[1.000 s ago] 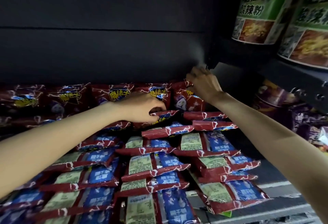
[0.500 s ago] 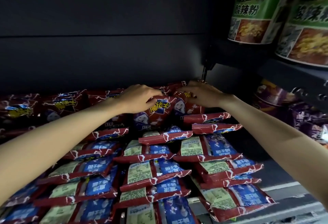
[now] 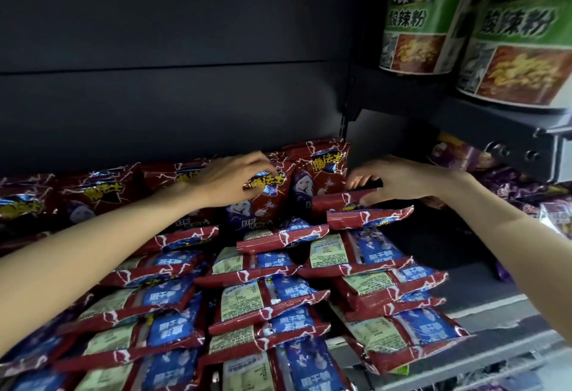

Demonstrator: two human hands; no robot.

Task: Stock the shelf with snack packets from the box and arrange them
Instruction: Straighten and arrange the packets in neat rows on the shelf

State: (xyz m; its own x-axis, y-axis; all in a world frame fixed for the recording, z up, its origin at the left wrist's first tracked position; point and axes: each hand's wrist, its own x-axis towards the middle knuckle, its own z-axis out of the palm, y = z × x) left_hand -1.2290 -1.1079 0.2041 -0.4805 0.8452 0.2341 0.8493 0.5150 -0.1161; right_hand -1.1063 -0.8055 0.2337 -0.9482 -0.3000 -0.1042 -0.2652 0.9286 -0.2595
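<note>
Red snack packets (image 3: 266,198) (five upright), two noodle tubs (image 3: 424,23).

I see a dim shelf recess with a dark far wall, light falling from the near side onto glossy packets (image 3: 269,297), glare on foil, soft blur and bowed edges.

left hand (image 3: 230,178): fingertips curl over the top of an upright red snack packet (image 3: 263,201); the contact behind it is hidden.
right hand (image 3: 399,178): fingertips tucked in shadow above a flat red packet (image 3: 342,200); cannot tell if they grip it.
both forearms: cut off by the left and right edges.
noodle tubs (image 3: 513,37): tops cut by the upper edge.
purple packets (image 3: 526,192): dim, print unreadable.
front row packets (image 3: 247,372): cut by the bottom edge.
</note>
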